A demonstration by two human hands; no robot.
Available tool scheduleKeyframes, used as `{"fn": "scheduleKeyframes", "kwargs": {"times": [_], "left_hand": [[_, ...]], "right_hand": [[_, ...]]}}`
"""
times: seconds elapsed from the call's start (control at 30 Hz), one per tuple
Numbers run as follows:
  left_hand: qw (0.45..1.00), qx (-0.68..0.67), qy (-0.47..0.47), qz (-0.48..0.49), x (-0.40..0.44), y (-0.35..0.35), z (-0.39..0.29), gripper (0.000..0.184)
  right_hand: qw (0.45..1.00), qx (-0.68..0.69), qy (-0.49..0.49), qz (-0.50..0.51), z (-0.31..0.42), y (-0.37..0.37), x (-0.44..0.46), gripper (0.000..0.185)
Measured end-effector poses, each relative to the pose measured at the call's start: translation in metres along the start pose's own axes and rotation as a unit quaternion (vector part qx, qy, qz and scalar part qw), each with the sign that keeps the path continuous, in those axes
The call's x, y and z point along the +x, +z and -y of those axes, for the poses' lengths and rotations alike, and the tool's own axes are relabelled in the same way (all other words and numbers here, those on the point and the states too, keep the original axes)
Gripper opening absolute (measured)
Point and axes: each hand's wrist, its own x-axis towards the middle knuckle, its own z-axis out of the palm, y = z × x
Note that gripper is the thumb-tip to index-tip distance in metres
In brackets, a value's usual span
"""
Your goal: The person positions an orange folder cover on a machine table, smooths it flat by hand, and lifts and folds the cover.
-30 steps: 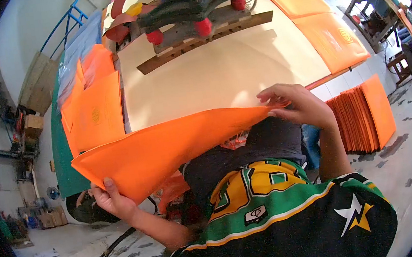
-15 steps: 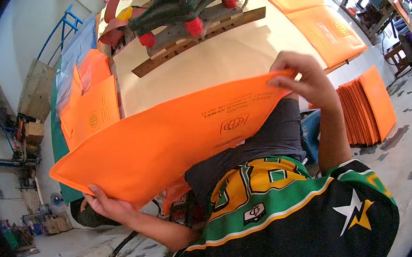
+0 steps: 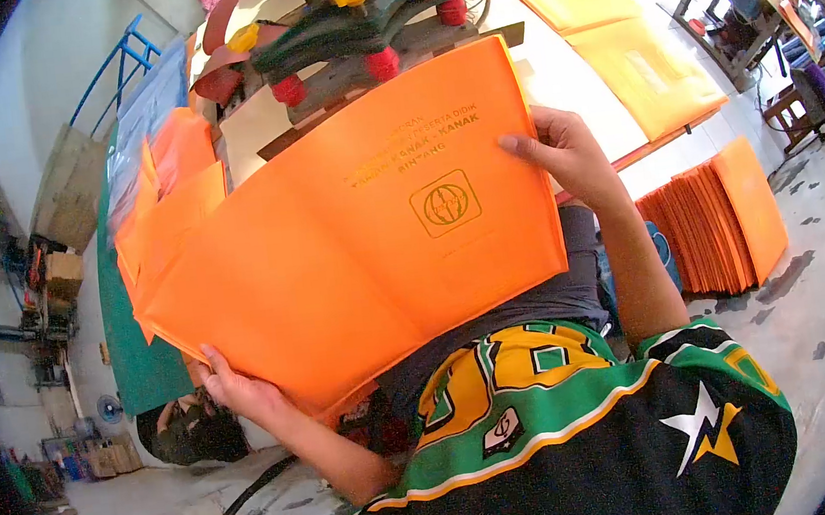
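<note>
An orange folder cover (image 3: 332, 256) is spread between my two hands, its printed face tilted up toward me. Gold lettering and a globe emblem in a square frame show on its right half, and a faint fold line runs down its middle. My right hand (image 3: 568, 156) pinches the right edge, thumb on the front. At the lower left corner my left hand (image 3: 240, 386) grips the bottom edge, its fingers partly hidden behind the cover. The cover hides much of the pale worktable behind it.
A dark green press machine (image 3: 359, 37) with red feet and yellow knobs stands beyond the cover. Orange covers (image 3: 624, 64) lie at the table's right side, others (image 3: 180, 196) at its left. A standing stack of orange covers (image 3: 706, 227) is at the right. A fan (image 3: 110, 408) stands far left.
The cover has been raised and tilted so that its printed face turns more toward me, and its lettering is now readable. Both hands keep hold of it.
</note>
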Motion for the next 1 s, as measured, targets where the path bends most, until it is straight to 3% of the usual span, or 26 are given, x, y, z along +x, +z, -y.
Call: {"fn": "scheduleKeyframes", "kwargs": {"times": [0.1, 0.27, 0.53, 0.6, 0.7, 1.0], "left_hand": [[0.999, 0.021, -0.012, 0.039, 0.011, 0.004, 0.011, 0.036], [0.984, 0.115, -0.002, 0.139, 0.030, 0.009, 0.028, 0.021], [0.978, 0.148, -0.005, 0.149, 0.042, 0.011, 0.045, 0.025], [0.973, 0.168, -0.009, 0.156, 0.040, 0.008, 0.045, 0.027], [0.975, 0.172, -0.061, 0.130, 0.037, 0.026, 0.038, 0.027], [0.967, 0.186, -0.018, 0.173, 0.041, 0.025, 0.051, 0.020]], "right_hand": [[1.000, 0.008, -0.004, -0.023, -0.009, -0.008, -0.001, 0.031], [0.992, -0.099, 0.028, -0.079, -0.035, -0.029, 0.001, 0.031], [0.988, 0.014, 0.020, -0.153, -0.039, -0.036, 0.002, 0.032], [0.984, -0.101, -0.014, -0.147, -0.047, -0.049, 0.003, 0.032], [0.983, -0.117, -0.004, -0.143, -0.052, -0.063, 0.008, 0.032], [0.981, -0.148, -0.011, -0.128, -0.060, -0.072, 0.011, 0.033]]}}
